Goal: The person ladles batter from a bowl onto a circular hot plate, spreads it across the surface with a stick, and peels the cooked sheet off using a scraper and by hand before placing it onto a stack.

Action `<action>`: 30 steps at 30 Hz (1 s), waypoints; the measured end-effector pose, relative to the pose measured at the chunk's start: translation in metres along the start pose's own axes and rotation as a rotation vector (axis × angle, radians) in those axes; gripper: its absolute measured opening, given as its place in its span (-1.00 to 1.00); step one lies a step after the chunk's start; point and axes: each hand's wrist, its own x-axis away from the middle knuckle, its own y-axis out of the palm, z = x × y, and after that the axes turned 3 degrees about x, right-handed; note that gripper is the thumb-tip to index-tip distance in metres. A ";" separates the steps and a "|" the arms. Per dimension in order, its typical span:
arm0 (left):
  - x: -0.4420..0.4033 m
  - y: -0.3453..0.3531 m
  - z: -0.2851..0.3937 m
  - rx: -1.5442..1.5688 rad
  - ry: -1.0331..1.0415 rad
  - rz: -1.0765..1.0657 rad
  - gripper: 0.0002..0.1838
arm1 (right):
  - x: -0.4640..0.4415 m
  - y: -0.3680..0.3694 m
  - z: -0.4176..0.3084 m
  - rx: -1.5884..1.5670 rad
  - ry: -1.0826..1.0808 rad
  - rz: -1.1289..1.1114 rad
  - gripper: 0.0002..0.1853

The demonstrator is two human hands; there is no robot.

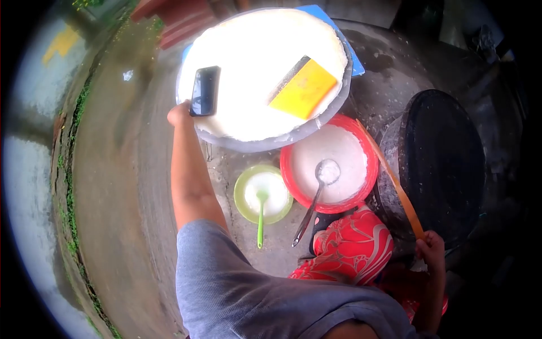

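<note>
My left hand [179,114] is closed on the lower left corner of a dark phone [205,91], over the left side of a big round white surface [248,62]. A yellow scraper [305,89] with a dark edge lies on the right of that surface. At the lower right, my right hand [431,248] grips the lower end of a long, flat wooden stick [400,189], which slants up beside a red basin [287,181]. The basin holds white batter-like stuff and a metal ladle [309,217].
A green bowl [240,195] with white liquid and a green spoon [261,226] stands left of the basin. To the right is a large dark round vessel [443,164]. Something blue [357,62] shows under the white surface. A plant-lined kerb runs at far left.
</note>
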 end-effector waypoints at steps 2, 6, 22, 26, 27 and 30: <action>-0.011 -0.001 -0.007 0.007 -0.024 -0.033 -0.70 | -0.001 0.001 0.000 0.079 -0.011 0.004 -0.97; 0.095 -0.009 0.005 -0.672 0.796 0.293 -0.58 | -0.005 -0.007 0.012 0.088 -0.059 -0.063 -0.96; 0.373 -0.114 -0.208 -0.021 -1.425 -0.938 -0.80 | 0.054 -0.031 0.056 -0.066 -0.004 -0.045 -0.97; 0.409 -0.116 -0.133 -0.541 -0.454 -1.050 -0.79 | 0.063 -0.047 0.083 -0.067 -0.035 -0.006 -0.94; 0.398 -0.119 -0.149 -0.605 -0.225 -1.077 -0.80 | 0.064 -0.050 0.091 -0.088 -0.045 0.024 -0.94; 0.395 -0.133 -0.177 -1.001 0.646 -1.142 -0.80 | 0.066 -0.057 0.097 -0.111 -0.072 0.036 -0.93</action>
